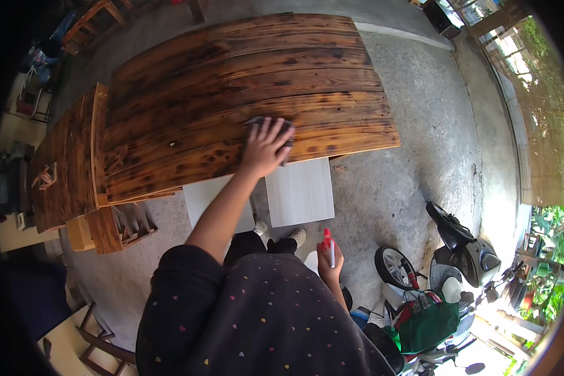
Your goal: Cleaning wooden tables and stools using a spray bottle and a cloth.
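Our left hand presses flat, fingers spread, on a soft, limp dark cloth; right hand grips a light, rigid spray bottle by its neck.

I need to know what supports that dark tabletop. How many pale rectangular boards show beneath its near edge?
2: one pale board under the left forearm, the other pale board right of it below the left hand. More may be hidden under the tabletop.

Right of the hands stands a scooter with a green bag; two pale boards lie below them on concrete floor.
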`<action>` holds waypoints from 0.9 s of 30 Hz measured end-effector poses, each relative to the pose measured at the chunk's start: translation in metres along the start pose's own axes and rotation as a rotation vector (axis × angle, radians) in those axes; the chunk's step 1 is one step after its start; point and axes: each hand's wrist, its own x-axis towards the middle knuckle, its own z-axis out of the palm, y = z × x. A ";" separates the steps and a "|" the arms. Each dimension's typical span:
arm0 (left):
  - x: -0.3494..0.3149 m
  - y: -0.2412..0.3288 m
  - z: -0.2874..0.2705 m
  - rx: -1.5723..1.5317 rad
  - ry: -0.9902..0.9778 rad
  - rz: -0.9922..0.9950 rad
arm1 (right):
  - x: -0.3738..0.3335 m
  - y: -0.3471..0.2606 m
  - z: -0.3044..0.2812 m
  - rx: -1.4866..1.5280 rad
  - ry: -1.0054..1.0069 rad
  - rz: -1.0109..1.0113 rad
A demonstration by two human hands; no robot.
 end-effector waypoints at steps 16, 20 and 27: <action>0.076 0.134 0.041 0.037 -0.032 -0.054 | -0.034 0.126 -0.100 -0.074 0.201 0.137; 0.135 0.217 0.072 -0.023 -0.057 0.067 | -0.045 0.121 -0.109 -0.018 0.250 0.174; 0.195 0.279 0.101 -0.083 0.070 0.193 | -0.061 0.156 -0.124 0.061 0.293 0.285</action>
